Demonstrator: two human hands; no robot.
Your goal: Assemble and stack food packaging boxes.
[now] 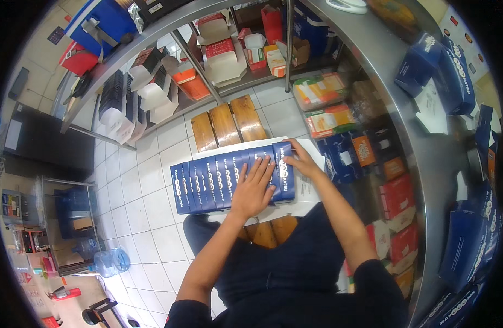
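Blue cartons (224, 180) stand packed in a tight row on a white sheet (311, 191) over a slatted wooden tabletop (225, 128), in front of the person's lap. The left hand (254, 188) lies spread across them; the right hand (302, 161) bends around the right-end carton, whether pinching it I cannot tell. At right, a steel tabletop (366, 44) carries more blue packaging (454, 82).

A red fire extinguisher (65, 293) and a bluish water jug (104, 264) show lower left; a blue, apparently insulated bag (112, 23) tops the steel counter (153, 38).
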